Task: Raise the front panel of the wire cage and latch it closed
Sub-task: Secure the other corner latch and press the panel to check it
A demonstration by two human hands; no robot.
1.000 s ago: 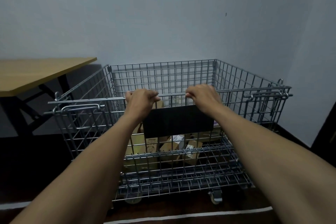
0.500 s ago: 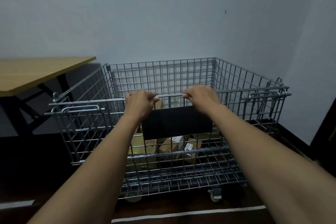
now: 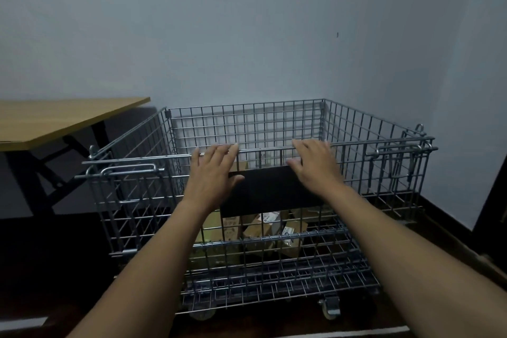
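Note:
A silver wire cage on castors stands against the wall. Its front panel is upright, with the top bar level with the side walls. A black plate is fixed to the panel's middle. My left hand lies flat against the panel just below the top bar, fingers spread and open. My right hand is likewise open, fingers extended over the bar to the right of the plate. A sliding latch sits at the panel's upper left, another latch at the upper right.
Small cardboard boxes lie inside the cage. A wooden table on black legs stands to the left. The grey wall is close behind and to the right. A castor shows under the front edge, on a dark floor with a white line.
Both hands gripped the panel's top bar earlier; now the fingers have opened and the hands rest flat against it. The panel stays upright.

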